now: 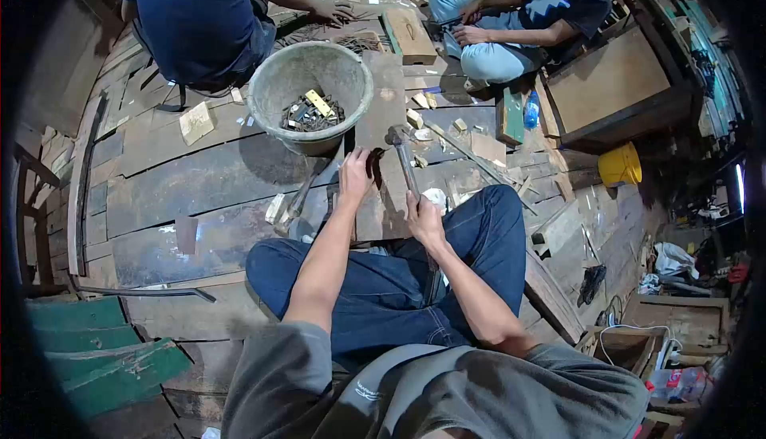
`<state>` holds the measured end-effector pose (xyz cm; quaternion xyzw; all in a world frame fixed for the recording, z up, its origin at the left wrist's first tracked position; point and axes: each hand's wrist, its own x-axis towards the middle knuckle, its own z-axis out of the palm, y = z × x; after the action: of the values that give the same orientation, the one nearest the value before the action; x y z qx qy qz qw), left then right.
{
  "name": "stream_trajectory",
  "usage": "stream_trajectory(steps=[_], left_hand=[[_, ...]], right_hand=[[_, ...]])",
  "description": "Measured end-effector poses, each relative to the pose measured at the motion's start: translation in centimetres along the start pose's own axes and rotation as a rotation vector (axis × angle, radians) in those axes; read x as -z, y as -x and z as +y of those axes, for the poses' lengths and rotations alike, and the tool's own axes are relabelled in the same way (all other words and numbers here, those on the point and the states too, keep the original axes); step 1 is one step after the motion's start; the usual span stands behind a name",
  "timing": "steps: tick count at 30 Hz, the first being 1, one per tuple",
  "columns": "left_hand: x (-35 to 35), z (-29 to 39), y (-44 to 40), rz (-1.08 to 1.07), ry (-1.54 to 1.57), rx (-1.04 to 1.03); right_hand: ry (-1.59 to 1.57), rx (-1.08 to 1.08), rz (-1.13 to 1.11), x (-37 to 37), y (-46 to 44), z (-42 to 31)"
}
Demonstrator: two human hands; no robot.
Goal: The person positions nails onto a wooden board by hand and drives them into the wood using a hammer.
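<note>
My right hand (pixel 424 217) is wrapped round the handle of a hammer (pixel 406 165), whose head is raised over a wooden board (pixel 383 108) in front of my crossed legs. My left hand (pixel 355 176) is over the board's left edge, its fingers bent together; whatever lies between them is too small to make out. Just beyond it stands a grey bucket (pixel 263 112) with dark metal pieces and a yellow block inside. A metal tool (pixel 302 198) lies left of my left hand.
One person in dark blue (pixel 195 20) sits at the upper left, another (pixel 519 20) sits cross-legged at the upper right. Wood scraps (pixel 197 123) and long sticks are scattered about. A wooden box (pixel 610 80) and a yellow bucket (pixel 619 165) stand right.
</note>
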<state>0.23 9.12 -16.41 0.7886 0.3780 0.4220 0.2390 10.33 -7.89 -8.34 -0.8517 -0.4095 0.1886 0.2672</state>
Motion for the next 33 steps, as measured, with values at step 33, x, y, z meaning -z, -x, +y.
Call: stream_trajectory(steps=[33], left_hand=[[-0.5,-1.1,0.2,0.041,-0.029,-0.039]], right_hand=[[0.024,0.011,-0.059,1.4,-0.6,-0.6]])
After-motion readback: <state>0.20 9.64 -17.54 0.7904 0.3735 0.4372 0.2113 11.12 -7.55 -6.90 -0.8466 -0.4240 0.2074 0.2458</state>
